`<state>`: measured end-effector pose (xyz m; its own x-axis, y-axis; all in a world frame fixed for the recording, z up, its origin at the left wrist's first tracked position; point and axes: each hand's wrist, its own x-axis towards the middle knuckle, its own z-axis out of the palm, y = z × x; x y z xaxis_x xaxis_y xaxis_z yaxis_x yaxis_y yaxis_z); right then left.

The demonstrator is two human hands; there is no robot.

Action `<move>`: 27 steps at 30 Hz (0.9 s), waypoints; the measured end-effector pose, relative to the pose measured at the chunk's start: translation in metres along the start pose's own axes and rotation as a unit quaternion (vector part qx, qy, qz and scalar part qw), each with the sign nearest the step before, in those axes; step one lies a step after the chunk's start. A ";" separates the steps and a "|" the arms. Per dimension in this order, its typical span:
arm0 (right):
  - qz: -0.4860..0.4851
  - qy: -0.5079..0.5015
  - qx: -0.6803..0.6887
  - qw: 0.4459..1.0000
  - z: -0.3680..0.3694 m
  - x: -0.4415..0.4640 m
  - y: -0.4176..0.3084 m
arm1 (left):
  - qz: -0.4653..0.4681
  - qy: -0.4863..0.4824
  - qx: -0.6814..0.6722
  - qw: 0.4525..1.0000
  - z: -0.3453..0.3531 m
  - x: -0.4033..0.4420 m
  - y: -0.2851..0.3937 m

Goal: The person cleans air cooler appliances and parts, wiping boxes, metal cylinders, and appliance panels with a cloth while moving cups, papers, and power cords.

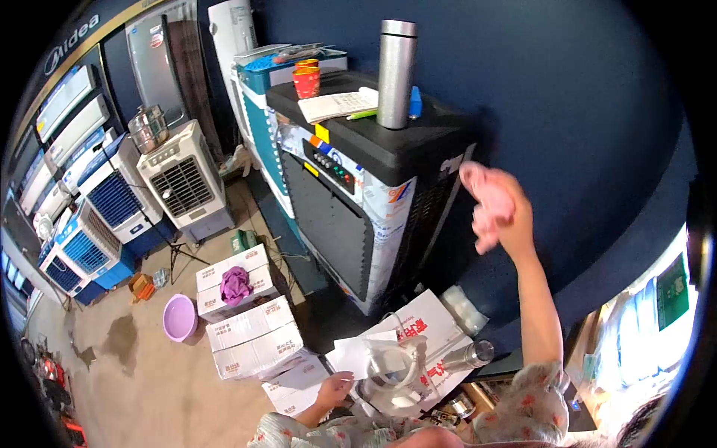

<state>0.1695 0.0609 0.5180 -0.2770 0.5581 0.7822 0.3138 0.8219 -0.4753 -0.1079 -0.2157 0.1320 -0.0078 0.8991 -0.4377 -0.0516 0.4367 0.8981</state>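
My right hand [514, 216] is raised at the right, in front of the dark blue wall, with its fingers wrapped round a crumpled pink cloth [491, 196]. Left of it stands a tall black air cooler [328, 216]; a silver thermos flask [397, 75], an open notebook [340, 106], a green pen [362, 115] and red cups [306, 81] are on its top. Low down, my left hand [334, 388] has its fingers loosely extended and holds nothing I can see. Beside it are white paper [358, 352] and a clear plastic bag with a pale hose [396, 366].
White cartons [254, 340] stand on the floor at centre left, one with a purple cloth [236, 285] on top. A purple basin [180, 318] lies beyond them. Air coolers [183, 175] line the left wall. A clear jar [469, 356] lies on the red-printed carton [429, 321].
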 end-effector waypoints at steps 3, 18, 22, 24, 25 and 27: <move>-0.155 -0.008 -0.062 0.986 0.052 0.064 -0.004 | 0.150 0.010 0.177 0.973 -0.007 0.006 -0.034; 0.068 -0.189 -0.145 0.969 0.081 0.111 0.078 | -0.325 0.158 0.272 0.892 -0.186 -0.145 -0.213; -0.076 -0.164 -0.223 0.958 0.082 0.099 0.087 | -0.347 0.087 0.418 0.835 -0.217 -0.173 -0.382; -0.002 -0.145 -0.240 0.960 0.072 0.106 0.099 | -0.347 0.096 0.368 0.857 -0.209 -0.148 -0.290; 0.048 -0.135 -0.238 0.961 0.074 0.107 0.095 | -0.347 0.101 0.342 0.867 -0.202 -0.134 -0.230; 0.145 -0.136 -0.257 0.946 0.079 0.111 0.084 | -0.231 0.209 0.198 0.929 -0.190 -0.114 -0.242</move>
<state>0.0938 0.2006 0.5331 -0.3129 0.8179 0.4829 0.7932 0.5046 -0.3408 -0.2843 -0.4296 -0.0438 -0.4680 0.5594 -0.6841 0.2247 0.8240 0.5201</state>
